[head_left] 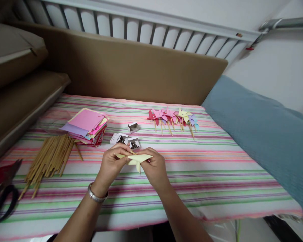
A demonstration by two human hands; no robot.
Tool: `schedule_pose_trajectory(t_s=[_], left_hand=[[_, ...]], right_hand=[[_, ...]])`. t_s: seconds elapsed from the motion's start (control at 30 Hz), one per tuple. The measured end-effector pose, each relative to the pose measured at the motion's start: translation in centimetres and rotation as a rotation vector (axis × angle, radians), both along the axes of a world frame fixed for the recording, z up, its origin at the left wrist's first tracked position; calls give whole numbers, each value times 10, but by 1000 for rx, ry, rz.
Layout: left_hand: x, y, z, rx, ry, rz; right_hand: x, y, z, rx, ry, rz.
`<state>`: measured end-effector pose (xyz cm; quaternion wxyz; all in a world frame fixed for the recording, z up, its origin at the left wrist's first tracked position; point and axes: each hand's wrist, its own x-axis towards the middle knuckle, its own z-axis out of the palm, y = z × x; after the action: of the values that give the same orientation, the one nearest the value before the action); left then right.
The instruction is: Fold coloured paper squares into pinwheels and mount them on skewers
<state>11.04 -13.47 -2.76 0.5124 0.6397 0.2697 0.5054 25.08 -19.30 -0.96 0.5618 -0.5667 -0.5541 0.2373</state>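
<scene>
Holding: I had a yellow paper pinwheel [142,157] between both hands, raised over the striped cloth [192,164], just on my side of the small boxes [134,144] of dark metal bits.
Left hand: my left hand [113,161] was nearly closed, thumb and fingers pinching the paper's left part.
Right hand: my right hand [154,165] was curled round the other part, fingers bent in close, though the paper hid how firmly they gripped.
Stick tip: a light brown end, seemingly a stick tip [133,152], showed between my fingers; I couldn't tell whether it was fastened.
Thin paper: it might crease or tear, I judged, if I pinched too hard or pulled my hands apart.
Folded flaps: one could spring loose if a fingertip slipped off the middle.
Metal bits: the boxes stood near enough that a knuckle brushing them could spill the contents onto the cloth.
Pinwheel's direction: its long axis ran side to side, from my left hand to my right; one broad point aimed right, and a narrower flap hung down toward me.
</scene>
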Motion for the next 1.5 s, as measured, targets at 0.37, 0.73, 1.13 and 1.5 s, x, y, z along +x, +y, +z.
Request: schedule_pose_trajectory(t_s=[0.37,0.73,1.13,1.5], left_hand=[[0,0,2,-6,39,28],[-1,3,-1,-6,26,11],[0,7,-7,-86,9,32],[-2,7,-9,-87,4,14]], right_hand=[[-5,0,1,-28,20,-21],[-5,2,-2,-8,23,-29],[-4,2,-1,-34,8,16],[-5,1,-1,-30,-1,22]])
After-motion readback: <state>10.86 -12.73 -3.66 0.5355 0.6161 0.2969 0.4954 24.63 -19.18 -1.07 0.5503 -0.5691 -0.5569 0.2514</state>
